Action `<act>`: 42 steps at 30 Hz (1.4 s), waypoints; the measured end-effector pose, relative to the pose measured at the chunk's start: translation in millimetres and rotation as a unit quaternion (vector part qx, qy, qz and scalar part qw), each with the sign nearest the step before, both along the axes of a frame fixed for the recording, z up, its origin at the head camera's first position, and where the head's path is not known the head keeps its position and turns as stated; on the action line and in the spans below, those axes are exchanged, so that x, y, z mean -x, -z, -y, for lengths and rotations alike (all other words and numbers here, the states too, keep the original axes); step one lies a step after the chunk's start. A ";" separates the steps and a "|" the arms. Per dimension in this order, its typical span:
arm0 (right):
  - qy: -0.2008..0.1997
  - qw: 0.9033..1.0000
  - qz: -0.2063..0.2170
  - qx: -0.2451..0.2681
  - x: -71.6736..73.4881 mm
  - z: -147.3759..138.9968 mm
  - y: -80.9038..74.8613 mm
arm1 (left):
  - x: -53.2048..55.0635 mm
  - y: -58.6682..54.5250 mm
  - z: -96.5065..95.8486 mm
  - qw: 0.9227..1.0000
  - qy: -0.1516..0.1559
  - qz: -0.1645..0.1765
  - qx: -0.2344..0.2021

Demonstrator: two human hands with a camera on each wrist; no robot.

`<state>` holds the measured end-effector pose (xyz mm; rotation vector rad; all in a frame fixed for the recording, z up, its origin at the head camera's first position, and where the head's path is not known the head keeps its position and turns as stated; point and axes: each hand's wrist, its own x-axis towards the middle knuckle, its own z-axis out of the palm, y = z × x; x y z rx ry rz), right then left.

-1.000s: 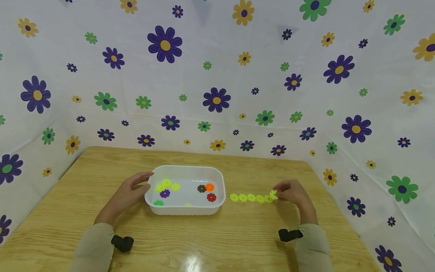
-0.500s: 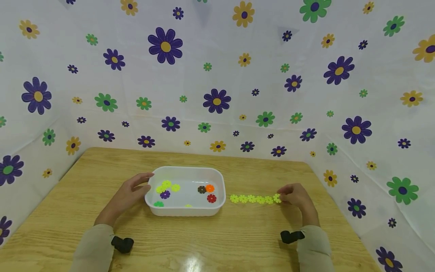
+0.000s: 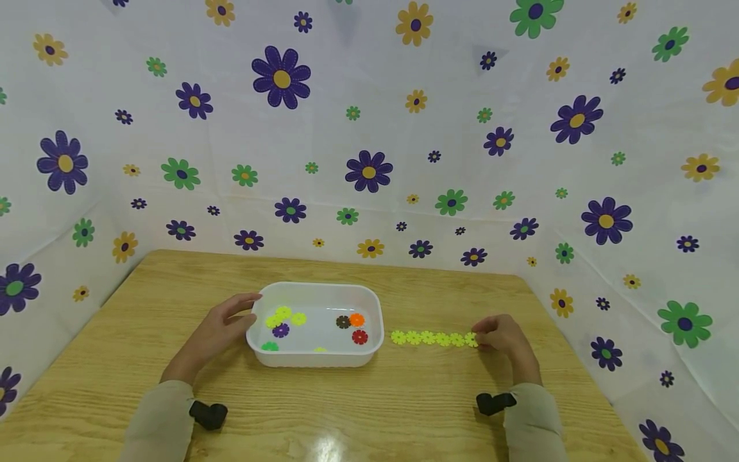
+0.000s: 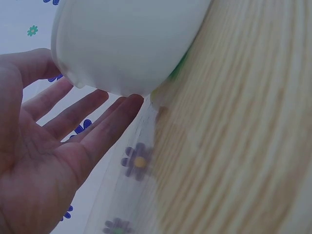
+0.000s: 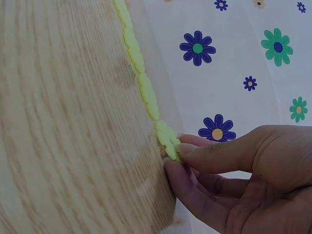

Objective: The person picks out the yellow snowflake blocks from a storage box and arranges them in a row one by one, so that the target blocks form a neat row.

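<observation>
My left hand [image 3: 220, 326] rests at the left end of a white plastic tray [image 3: 314, 359]. In the left wrist view its thumb and fairly straight fingertips touch the outside of the tray wall [image 4: 131, 44]. To the right of the tray, several yellow flower-shaped plastic discs [image 3: 428, 337] lie flat in a row. My right hand [image 3: 504, 335] pinches the disc at the row's right end [image 5: 166, 138] between thumb and fingers, low over the wood. Part of that disc is hidden by the fingertips.
Inside the tray lie loose discs: yellow [image 3: 298, 319], purple [image 3: 280, 330], green [image 3: 269, 346], brown [image 3: 343, 322], orange [image 3: 356, 319] and red [image 3: 360, 337]. A flower-printed white cloth [image 3: 323, 141] stands behind and beside the wooden table [image 3: 288, 410].
My right hand has moved right and down, bringing its disc from above the row's end to level at its right end. The left hand and the tray stay in place.
</observation>
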<state>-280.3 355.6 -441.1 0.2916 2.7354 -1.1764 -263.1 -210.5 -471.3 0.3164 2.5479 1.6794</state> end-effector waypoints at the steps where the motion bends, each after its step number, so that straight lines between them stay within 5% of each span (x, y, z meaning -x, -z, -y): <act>1: -0.002 1.000 0.000 0.000 -0.4 0.2 -0.2 | 0.0 -0.1 -0.1 1.000 0.000 0.000 0.000; 23: 0.001 1.000 -0.005 -0.009 1.0 -0.6 1.7 | 1.0 5.0 2.1 1.000 0.001 0.001 0.003; 30: -0.004 0.999 -0.028 -0.044 -1.0 4.7 -7.2 | 0.8 3.7 2.7 1.000 0.002 0.002 0.005; 42: -0.044 0.997 -0.061 -0.029 -8.4 24.7 -26.1 | -0.1 1.5 1.4 1.000 0.006 0.001 0.004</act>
